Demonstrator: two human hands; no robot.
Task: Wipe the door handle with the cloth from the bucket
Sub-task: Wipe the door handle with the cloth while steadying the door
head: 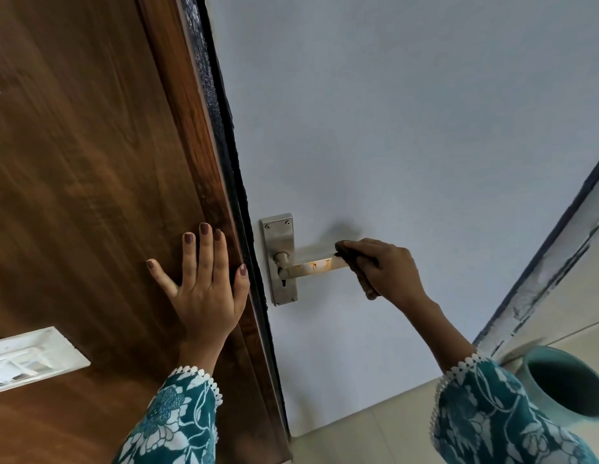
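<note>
A steel lever door handle (313,265) with rusty orange streaks juts rightward from its backplate (280,259) on a pale blue door (392,145). My right hand (386,267) is wrapped around the far end of the lever, shut on a dark cloth (361,276) that pokes out above and below my fingers. Flat against the brown wooden panel (90,195), left of the door's edge, rests my left hand (204,279) with fingers spread and nothing in it. The teal bucket (566,383) stands on the floor at the lower right.
A white switch plate (30,360) is set into the wooden panel at the lower left. A dark strip (231,155) runs along the door's edge. A pale frame (552,272) slants at the right above light floor tiles (358,437).
</note>
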